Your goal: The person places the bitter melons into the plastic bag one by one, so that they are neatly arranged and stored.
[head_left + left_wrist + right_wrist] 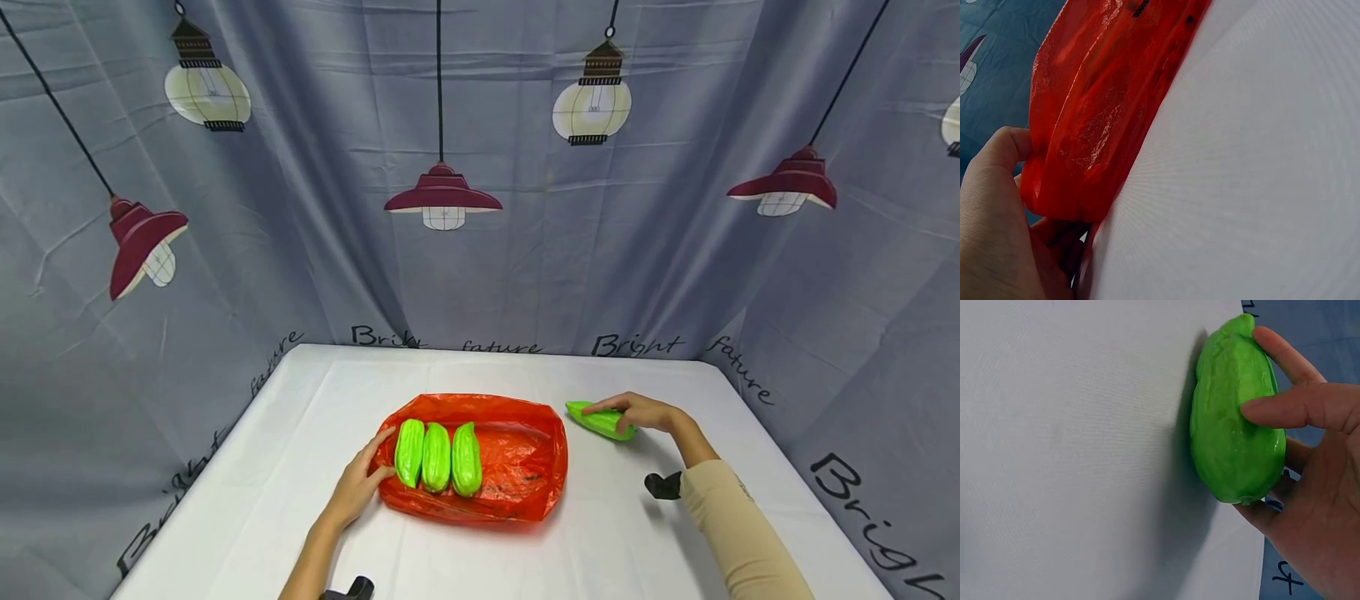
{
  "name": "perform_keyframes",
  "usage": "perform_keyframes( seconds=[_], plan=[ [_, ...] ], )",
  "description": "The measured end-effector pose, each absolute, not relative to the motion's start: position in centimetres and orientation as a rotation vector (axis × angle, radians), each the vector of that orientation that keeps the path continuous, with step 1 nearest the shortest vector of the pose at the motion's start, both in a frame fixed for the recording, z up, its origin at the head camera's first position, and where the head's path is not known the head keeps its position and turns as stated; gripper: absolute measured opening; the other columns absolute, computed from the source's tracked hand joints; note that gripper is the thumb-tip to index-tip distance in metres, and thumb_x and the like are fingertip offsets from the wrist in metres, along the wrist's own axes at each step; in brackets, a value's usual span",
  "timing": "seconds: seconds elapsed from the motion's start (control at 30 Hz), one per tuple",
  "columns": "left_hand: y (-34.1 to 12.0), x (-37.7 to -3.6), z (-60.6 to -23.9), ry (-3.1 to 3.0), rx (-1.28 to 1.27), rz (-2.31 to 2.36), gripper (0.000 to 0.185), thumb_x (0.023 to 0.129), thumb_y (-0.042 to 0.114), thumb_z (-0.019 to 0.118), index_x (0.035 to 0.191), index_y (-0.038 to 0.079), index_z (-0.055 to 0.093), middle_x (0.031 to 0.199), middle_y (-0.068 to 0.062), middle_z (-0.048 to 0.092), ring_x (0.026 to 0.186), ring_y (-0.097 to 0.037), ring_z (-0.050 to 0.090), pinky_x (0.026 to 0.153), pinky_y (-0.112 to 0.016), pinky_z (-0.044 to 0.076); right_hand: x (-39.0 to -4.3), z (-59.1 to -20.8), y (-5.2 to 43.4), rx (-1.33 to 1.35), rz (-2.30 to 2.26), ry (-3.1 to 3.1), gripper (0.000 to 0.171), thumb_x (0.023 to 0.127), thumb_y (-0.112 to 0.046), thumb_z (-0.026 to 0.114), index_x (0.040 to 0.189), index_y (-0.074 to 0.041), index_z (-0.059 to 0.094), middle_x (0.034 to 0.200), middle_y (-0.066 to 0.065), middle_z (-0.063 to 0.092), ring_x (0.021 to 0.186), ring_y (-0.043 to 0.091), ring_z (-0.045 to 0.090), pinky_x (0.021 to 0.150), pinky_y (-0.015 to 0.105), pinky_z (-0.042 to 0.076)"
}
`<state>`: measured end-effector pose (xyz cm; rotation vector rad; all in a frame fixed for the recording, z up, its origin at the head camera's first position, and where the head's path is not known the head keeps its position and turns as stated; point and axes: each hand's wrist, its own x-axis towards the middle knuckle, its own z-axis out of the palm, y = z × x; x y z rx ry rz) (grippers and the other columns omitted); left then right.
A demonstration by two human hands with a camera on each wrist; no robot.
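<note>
We see our right hand [647, 412] curled around a glossy green plastic gourd [1235, 419], while our left hand's [360, 482] relaxed fingers touch the crinkly orange-red plastic bag [517, 454] beside three matching gourds [438, 456].

Bright, even light is falling from above, and the white desk [600, 533] is reading clean with no burnt-out patches. Soft shadows are lying just under the right hand [645, 412] and beside the green gourd [1235, 419] it is gripping. The red bag [517, 458] is showing small glints of glare near the left hand [360, 483]. The head view is bending at its edges; the wrist views are going slightly soft up close.
</note>
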<state>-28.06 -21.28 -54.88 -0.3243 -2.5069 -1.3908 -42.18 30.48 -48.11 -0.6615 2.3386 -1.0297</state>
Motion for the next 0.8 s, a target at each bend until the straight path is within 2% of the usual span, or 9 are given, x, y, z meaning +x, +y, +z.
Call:
perform_keyframes(
  seconds=[0.23, 0.47, 0.8],
  plan=[
    [-21.3, -28.1, -54.8, -2.51, -0.326, -1.384, 0.062, 0.081, 0.018, 0.061, 0.139, 0.026, 0.042, 0.138, -0.014, 0.043, 0.125, -0.038, 0.038, 0.097, -0.06, 0.029, -41.7, -48.0, 30.3, -0.634, -1.031, 2.373, 0.06, 0.07, 0.0, 0.063, 0.127, -0.019, 0.059, 0.141, 0.014, 0.039, 0.125, 0.033, 0.033, 0.099, 0.056, 0.026],
    [-21.3, -28.2, -54.6, -2.51, -0.332, -1.388, 0.062, 0.081, 0.016, 0.061, 0.139, 0.025, 0.042, 0.138, -0.014, 0.043, 0.125, -0.038, 0.038, 0.098, -0.059, 0.028, -40.9, -47.8, 30.0, -0.591, -1.018, 2.469, 0.056, 0.077, -0.011, 0.067, 0.131, -0.017, 0.055, 0.141, 0.019, 0.038, 0.118, 0.032, 0.039, 0.096, 0.053, 0.032],
    [-21.3, -28.0, -54.6, -2.515, -0.329, -1.394, 0.061, 0.082, 0.018, 0.061, 0.139, 0.025, 0.042, 0.139, -0.015, 0.043, 0.125, -0.039, 0.038, 0.097, -0.06, 0.028, -39.9, -48.5, 29.7, -0.513, -1.138, 2.616, 0.062, 0.076, -0.022, 0.074, 0.133, -0.014, 0.05, 0.132, 0.021, 0.045, 0.107, 0.033, 0.051, 0.086, 0.05, 0.043]
  ],
)
